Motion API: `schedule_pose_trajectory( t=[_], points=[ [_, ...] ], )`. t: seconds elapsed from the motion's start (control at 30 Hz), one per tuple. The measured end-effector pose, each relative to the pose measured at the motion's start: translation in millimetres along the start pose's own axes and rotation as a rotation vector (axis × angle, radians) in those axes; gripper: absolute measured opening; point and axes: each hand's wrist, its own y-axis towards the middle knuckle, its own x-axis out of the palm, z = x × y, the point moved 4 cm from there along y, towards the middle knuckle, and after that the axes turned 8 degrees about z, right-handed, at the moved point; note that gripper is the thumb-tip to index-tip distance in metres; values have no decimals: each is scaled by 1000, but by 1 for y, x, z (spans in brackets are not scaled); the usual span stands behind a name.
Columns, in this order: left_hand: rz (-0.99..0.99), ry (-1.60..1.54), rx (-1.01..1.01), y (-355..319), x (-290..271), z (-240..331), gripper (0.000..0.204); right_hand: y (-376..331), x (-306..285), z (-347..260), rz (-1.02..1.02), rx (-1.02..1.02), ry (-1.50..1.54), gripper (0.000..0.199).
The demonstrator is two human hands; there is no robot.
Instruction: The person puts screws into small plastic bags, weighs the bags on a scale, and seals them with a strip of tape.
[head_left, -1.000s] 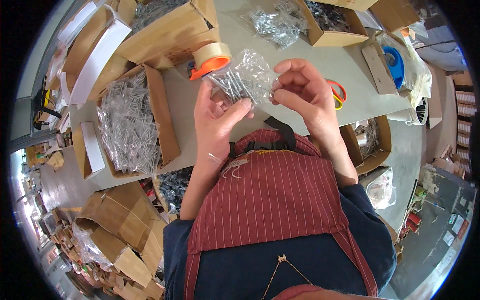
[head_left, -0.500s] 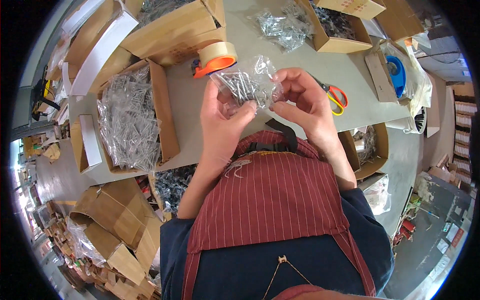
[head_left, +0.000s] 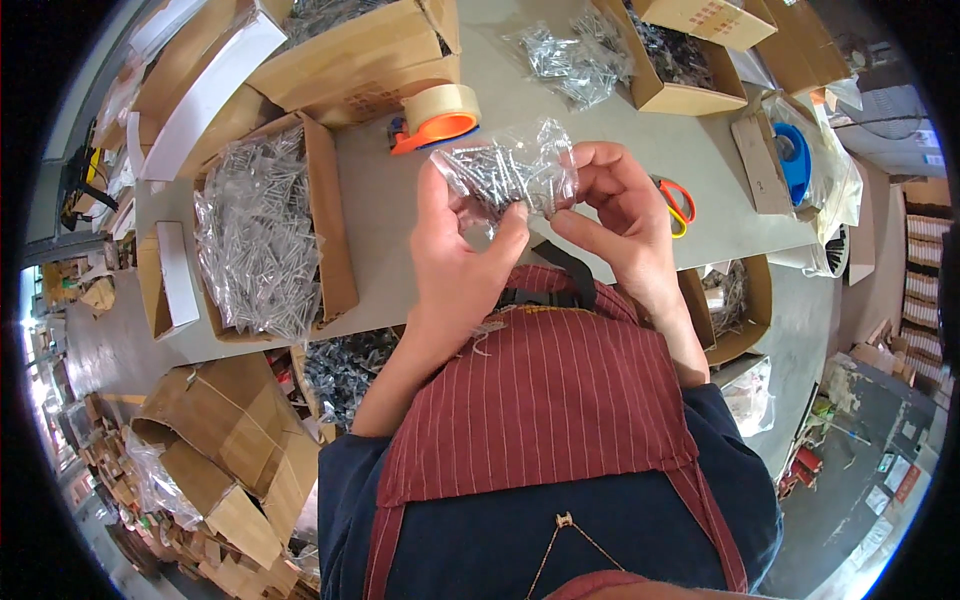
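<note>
A grey worktop (head_left: 385,235), crowded around with open cardboard boxes, spreads beneath the fingers. The left hand (head_left: 455,260) holds a clear plastic bag of metal screws (head_left: 495,175), thumb pressed on its near side and the other fingers behind it, so the bag sits between the two hands. The right hand (head_left: 630,225) has its fingers curled at the bag's right edge; whether they pinch the film, I cannot tell. Just beyond the left fingers stands an orange tape dispenser (head_left: 440,125) with a tan roll. Scissors (head_left: 679,205) with red and yellow handles lie just right of the right fingers. Well left of the left fingers, a cardboard box (head_left: 333,225) is filled with similar bags (head_left: 258,240). Farther beyond both hands' fingers lie more filled clear bags (head_left: 575,62).
</note>
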Motion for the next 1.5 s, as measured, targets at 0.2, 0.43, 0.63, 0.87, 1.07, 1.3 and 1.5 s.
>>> schedule_pose_trajectory(
  t=[0.2, 0.43, 0.63, 0.87, 1.07, 1.3, 1.5],
  points=[
    [-11, -29, -75, -1, -1, -2, 51, -1, 2, -1, -8, -12, -1, 46],
    [-30, 0, -134, -3, 3, -1, 50, 2, -4, 1, 24, 98, -53, 47],
    [-25, -77, -212, -2, 5, 2, 49, 0, -6, -1, 84, 115, 30, 43],
    [-36, -66, -249, -3, 5, 4, 49, 1, -3, -1, -13, 118, 35, 40],
    [-40, -124, -309, -2, 5, -2, 53, 4, -4, 3, -37, 198, 74, 39],
    [-105, -99, -258, 0, 4, 0, 53, 5, -6, 4, -47, 214, 178, 43],
    [-108, -149, -298, 3, 2, 1, 45, 4, -7, 3, 62, 151, 108, 43]
  ],
)
